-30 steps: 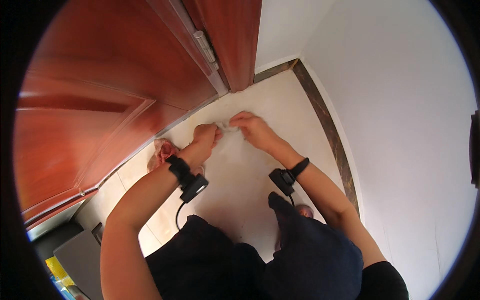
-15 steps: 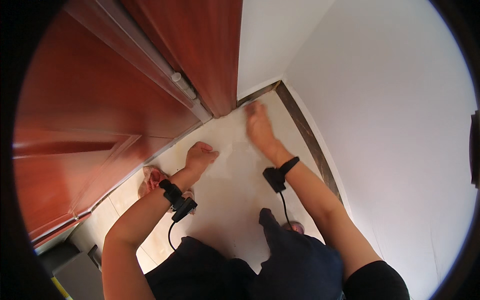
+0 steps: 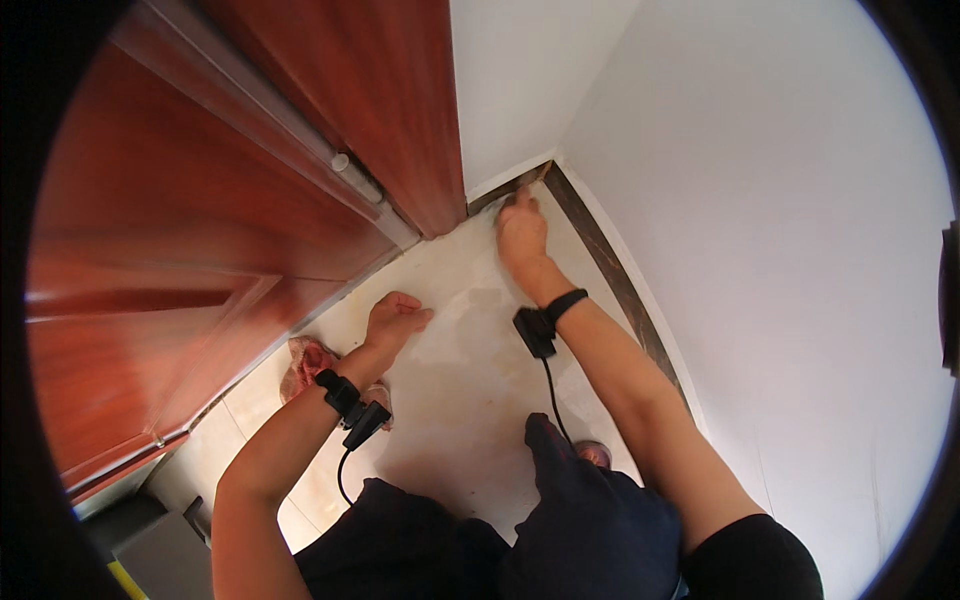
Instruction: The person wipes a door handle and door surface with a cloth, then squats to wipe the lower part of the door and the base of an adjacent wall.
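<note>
My right hand (image 3: 522,240) reaches down to the dark skirting strip (image 3: 512,187) at the foot of the white wall, close to the inner corner. Its fingers are closed and bent toward the strip; whatever they hold, if anything, is hidden. Lower and to the left, my left hand (image 3: 394,325) hovers over the pale floor (image 3: 470,360), loosely curled, with nothing visible in it. A black strap with a small box and cable sits on each wrist.
A reddish-brown wooden door (image 3: 190,240) and its frame (image 3: 400,110) stand at left, with a metal hinge (image 3: 357,178) between them. The white wall (image 3: 760,230) rises at right. A pinkish shoe (image 3: 308,365) shows beside my left forearm. A dark grey box-like object (image 3: 165,555) is at lower left.
My right hand has shifted slightly up toward the skirting corner, its fingers now at the strip. The left hand stays almost in place, and the view has turned slightly.
</note>
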Demonstrator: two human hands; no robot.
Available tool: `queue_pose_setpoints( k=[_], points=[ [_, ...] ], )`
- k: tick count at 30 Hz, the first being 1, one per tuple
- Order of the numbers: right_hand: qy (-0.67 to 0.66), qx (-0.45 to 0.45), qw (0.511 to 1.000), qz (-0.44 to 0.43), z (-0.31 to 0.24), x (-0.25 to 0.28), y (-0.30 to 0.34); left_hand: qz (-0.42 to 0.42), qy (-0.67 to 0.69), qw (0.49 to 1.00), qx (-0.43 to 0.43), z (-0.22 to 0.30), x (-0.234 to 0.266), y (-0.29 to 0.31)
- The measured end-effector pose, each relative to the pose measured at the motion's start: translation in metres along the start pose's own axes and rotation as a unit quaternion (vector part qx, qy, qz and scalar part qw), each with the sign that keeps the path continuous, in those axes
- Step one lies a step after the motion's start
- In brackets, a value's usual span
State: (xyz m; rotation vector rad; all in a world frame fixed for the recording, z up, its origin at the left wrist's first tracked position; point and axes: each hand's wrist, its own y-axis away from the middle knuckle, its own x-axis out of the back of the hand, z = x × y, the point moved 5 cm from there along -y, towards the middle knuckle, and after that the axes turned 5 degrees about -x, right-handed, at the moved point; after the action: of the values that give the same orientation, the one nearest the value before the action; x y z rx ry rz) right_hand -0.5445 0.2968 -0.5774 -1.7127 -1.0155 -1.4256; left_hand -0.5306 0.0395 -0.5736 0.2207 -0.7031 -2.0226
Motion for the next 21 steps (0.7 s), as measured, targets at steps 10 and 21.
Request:
queue_pose_setpoints(
  k=[10,21],
  points=[
    [-0.404,-0.002,0.911,0.081,0.017,0.04,0.059,-0.024,0.002,0.998,0.059,0.003,0.013,0.004],
    [-0.327,0.28,0.889,-0.154,-0.066,0.012,0.112,-0.083,0.056,0.994,0.043,0.007,0.014,-0.001]
  ],
)
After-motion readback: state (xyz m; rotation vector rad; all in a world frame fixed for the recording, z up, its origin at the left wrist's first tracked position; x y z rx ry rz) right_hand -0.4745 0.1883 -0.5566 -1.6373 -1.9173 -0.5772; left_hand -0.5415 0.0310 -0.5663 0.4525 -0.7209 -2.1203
